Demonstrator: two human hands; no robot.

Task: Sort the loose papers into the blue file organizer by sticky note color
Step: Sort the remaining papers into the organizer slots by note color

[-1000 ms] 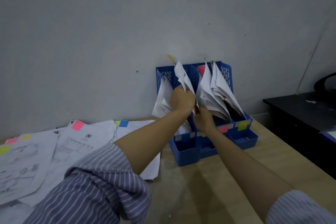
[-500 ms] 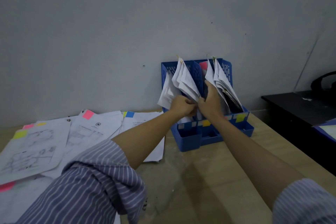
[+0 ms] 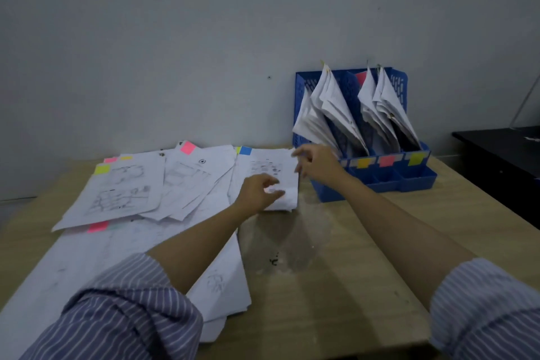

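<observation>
The blue file organizer stands against the wall at the back right, its slots full of leaning white papers. Yellow, pink and green notes mark its front rail. Loose papers with pink, yellow and blue sticky notes lie spread over the left of the wooden table. My left hand hovers with fingers apart over the sheet with the blue note. My right hand is open just left of the organizer, fingertips at that sheet's far right corner.
A wooden table carries everything; its front edge runs along the bottom. A dark desk stands to the right of it. The grey wall is directly behind the organizer. Striped sleeves cover both my forearms near the bottom.
Both hands have left the papers in the organizer and moved left and down to the blue-note sheet. The view has tilted down and leftward.
</observation>
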